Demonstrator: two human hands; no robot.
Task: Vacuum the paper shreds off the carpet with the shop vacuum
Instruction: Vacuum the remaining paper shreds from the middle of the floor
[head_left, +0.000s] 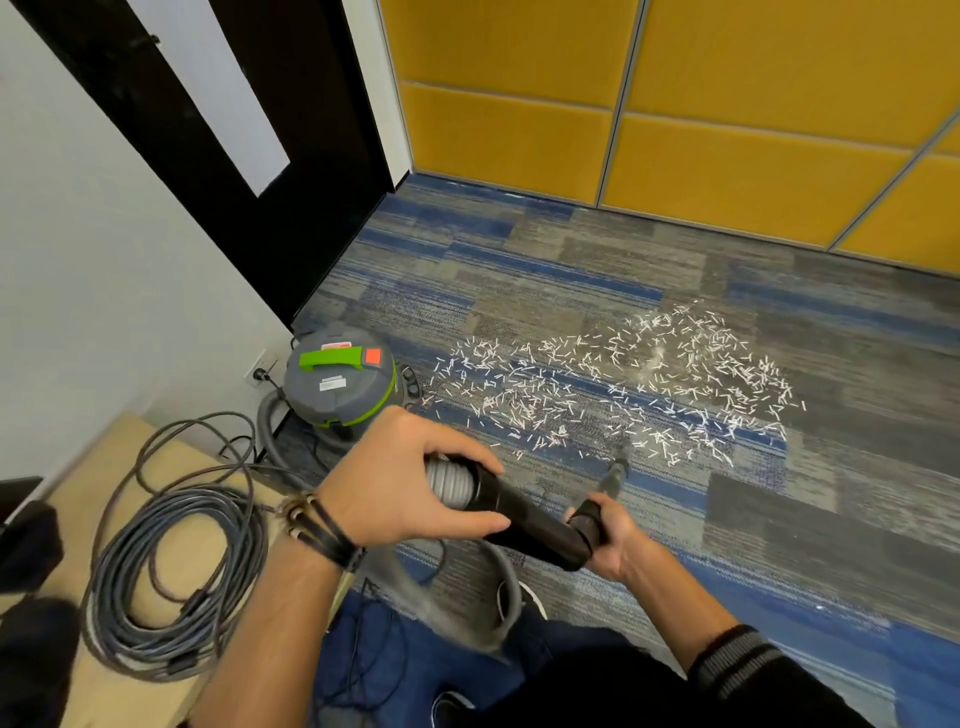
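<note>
The white paper shreds (613, 389) lie scattered in a broad patch across the blue-and-grey striped carpet (519, 270), in the middle of the floor; the patch runs from just beside the canister on the left out toward the right.

The slim grey nozzle (618, 462) points down at the near edge of the patch; its tip is blurred, so contact with the carpet cannot be confirmed. The nozzle joins a black plastic wand tube (524, 514), which bends at an elbow near the right hand.

The right hand (610, 540) grips the wand just past the elbow, fingers curled round it. The left hand (400, 478) holds the upper end of the tube, where the grey ribbed hose (449, 480) enters it; thumb and fingers are wrapped around that joint. Dark cord bracelets (322, 525) sit on the left wrist; a striped knitted cuff (737, 660) covers the right forearm.

The hose loops down below the hands; the grey drum-shaped shop vacuum (340, 382), fitted with a green carry handle, stands upright on the carpet near the white wall and a wall socket (257, 371).

A coiled grey cable (171, 571) lies on a beige surface (104, 457) at the left; yellow padded wall panels (727, 156) border the far side of the carpet.
</note>
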